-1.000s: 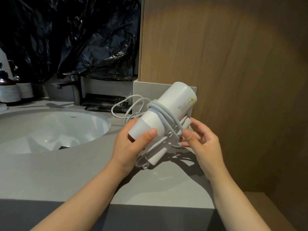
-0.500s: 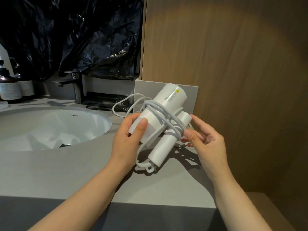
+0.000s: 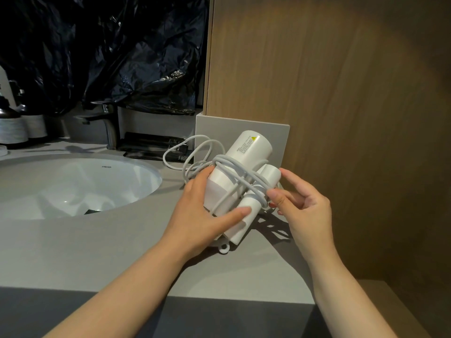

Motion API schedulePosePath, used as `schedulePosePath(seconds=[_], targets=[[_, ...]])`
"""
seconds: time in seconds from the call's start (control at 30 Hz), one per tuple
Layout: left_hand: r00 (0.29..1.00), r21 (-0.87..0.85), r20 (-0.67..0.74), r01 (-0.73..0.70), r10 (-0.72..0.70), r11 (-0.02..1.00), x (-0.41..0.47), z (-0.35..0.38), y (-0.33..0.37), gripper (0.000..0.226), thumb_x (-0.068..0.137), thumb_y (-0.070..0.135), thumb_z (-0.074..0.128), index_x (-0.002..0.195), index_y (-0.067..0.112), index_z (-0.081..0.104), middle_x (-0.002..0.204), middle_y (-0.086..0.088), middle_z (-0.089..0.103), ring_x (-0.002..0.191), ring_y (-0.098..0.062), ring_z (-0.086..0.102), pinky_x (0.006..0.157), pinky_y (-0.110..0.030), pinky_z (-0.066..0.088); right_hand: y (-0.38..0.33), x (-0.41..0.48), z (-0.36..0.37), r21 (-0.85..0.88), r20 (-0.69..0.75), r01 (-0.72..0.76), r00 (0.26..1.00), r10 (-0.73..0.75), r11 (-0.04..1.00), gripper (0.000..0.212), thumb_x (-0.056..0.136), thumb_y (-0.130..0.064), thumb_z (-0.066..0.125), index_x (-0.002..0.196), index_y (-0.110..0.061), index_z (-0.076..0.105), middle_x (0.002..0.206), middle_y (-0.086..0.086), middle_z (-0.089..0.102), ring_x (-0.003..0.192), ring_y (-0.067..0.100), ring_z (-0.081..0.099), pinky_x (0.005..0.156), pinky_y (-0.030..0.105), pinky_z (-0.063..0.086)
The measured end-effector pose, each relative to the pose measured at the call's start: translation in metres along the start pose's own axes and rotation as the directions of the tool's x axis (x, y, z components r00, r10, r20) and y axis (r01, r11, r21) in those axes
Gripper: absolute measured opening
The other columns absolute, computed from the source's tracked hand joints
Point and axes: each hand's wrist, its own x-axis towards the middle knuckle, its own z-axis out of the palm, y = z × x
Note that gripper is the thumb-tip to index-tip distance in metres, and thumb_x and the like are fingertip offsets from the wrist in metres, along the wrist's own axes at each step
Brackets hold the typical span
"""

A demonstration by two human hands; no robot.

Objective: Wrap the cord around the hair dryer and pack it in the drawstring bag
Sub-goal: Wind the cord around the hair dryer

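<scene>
A white hair dryer (image 3: pixel 249 152) with its handle folded against the barrel is held above the grey counter. My left hand (image 3: pixel 197 215) grips the barrel from the left, thumb across the lower front. Several turns of white cord (image 3: pixel 234 167) cross the barrel and handle. Loose loops of the cord trail left onto the counter. My right hand (image 3: pixel 302 206) pinches the cord at the handle's right side, its other fingers spread. No drawstring bag is in view.
A white basin (image 3: pixel 73 184) is set into the grey counter (image 3: pixel 97 252) at the left, with a tap (image 3: pixel 109 123) behind it. Dark bottles (image 3: pixel 14 123) stand far left. Black packets (image 3: pixel 151 147) lie behind the cord. A wooden panel (image 3: pixel 341 93) rises on the right.
The dryer has turned and dropped slightly, so the folded handle faces me more. My left thumb has slid down to the handle's lower end. My right hand pulled the cord across the handle.
</scene>
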Motion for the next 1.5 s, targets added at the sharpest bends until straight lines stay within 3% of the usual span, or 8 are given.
schedulePosePath(seconds=[0.17,0.4,0.6,0.87,1.0,1.1,1.33,1.5], targets=[[0.996,0.087,0.085,0.016,-0.024,0.996,-0.002,0.002,0.002,0.126,0.036,0.067,0.081,0.144,0.049,0.018,0.14,0.016,0.037,0.125,-0.007,0.039,0.101,-0.029,0.04,-0.002,-0.002,0.0,-0.03,0.005,0.036,0.999,-0.036,0.999,0.055,0.072,-0.041,0.069,0.126,-0.039,0.057,0.096,-0.026,0.072,0.094,0.001,0.069,0.087,0.038,0.058],[0.992,-0.126,0.068,0.112,-0.104,0.986,-0.003,0.001,0.004,0.099,0.042,0.052,0.082,0.128,0.051,0.033,0.119,0.016,0.053,0.098,-0.002,0.057,0.063,-0.013,0.049,-0.003,-0.004,0.002,0.003,0.065,0.09,0.994,-0.09,0.996,0.047,0.075,-0.042,0.064,0.121,-0.047,0.053,0.108,-0.021,0.07,0.103,0.006,0.067,0.085,0.027,0.057],[0.99,-0.314,0.084,0.138,-0.117,0.939,-0.002,0.002,0.005,0.098,0.039,0.05,0.08,0.13,0.041,0.045,0.119,0.008,0.06,0.099,-0.015,0.064,0.068,-0.03,0.056,-0.007,-0.004,0.002,0.111,0.058,0.113,0.991,-0.12,0.987,0.047,0.082,-0.037,0.068,0.126,-0.035,0.051,0.101,-0.038,0.065,0.101,-0.002,0.065,0.068,0.014,0.055],[0.978,-0.471,0.174,0.185,-0.114,0.862,-0.001,0.0,0.007,0.084,0.041,0.039,0.08,0.121,0.031,0.055,0.112,0.001,0.066,0.094,-0.015,0.069,0.07,-0.024,0.055,0.002,0.003,0.0,0.166,0.035,0.045,0.998,-0.052,0.985,0.054,0.069,-0.043,0.071,0.119,-0.035,0.051,0.094,-0.012,0.066,0.094,0.014,0.067,0.074,0.022,0.057],[0.973,-0.454,0.214,0.174,-0.083,0.874,-0.002,0.0,0.007,0.084,0.045,0.041,0.077,0.124,0.027,0.054,0.115,-0.002,0.066,0.095,-0.016,0.067,0.073,-0.029,0.054,0.002,0.003,0.0,0.184,0.227,-0.116,0.971,0.072,0.976,0.08,0.059,-0.057,0.076,0.13,-0.038,0.046,0.105,-0.025,0.069,0.101,-0.004,0.065,0.077,0.019,0.057],[0.968,-0.407,0.244,0.155,-0.057,0.9,-0.002,0.0,0.004,0.083,0.049,0.043,0.076,0.128,0.03,0.051,0.111,0.005,0.066,0.096,-0.017,0.067,0.077,-0.045,0.055,-0.002,0.001,0.001,0.199,0.25,-0.139,0.964,0.086,0.97,0.064,0.064,-0.045,0.071,0.123,-0.039,0.048,0.104,-0.026,0.065,0.091,-0.015,0.064,0.064,0.009,0.051],[0.982,-0.193,0.177,0.098,-0.063,0.976,-0.001,-0.001,0.0,0.089,0.046,0.06,0.07,0.13,0.038,0.051,0.125,0.009,0.052,0.108,-0.004,0.057,0.09,-0.025,0.049,-0.003,0.001,0.002,0.189,0.22,-0.143,0.97,0.1,0.972,0.07,0.071,-0.042,0.074,0.135,-0.028,0.049,0.106,-0.026,0.062,0.09,-0.013,0.065,0.067,0.012,0.053],[0.989,-0.286,0.109,0.124,-0.097,0.95,0.001,-0.002,-0.004,0.1,0.04,0.05,0.082,0.132,0.024,0.055,0.118,0.005,0.066,0.101,-0.009,0.067,0.09,-0.028,0.054,-0.004,0.001,0.001,0.195,0.214,-0.13,0.973,0.087,0.972,0.071,0.068,-0.039,0.073,0.134,-0.029,0.048,0.107,-0.025,0.064,0.092,-0.011,0.065,0.067,0.014,0.054]])
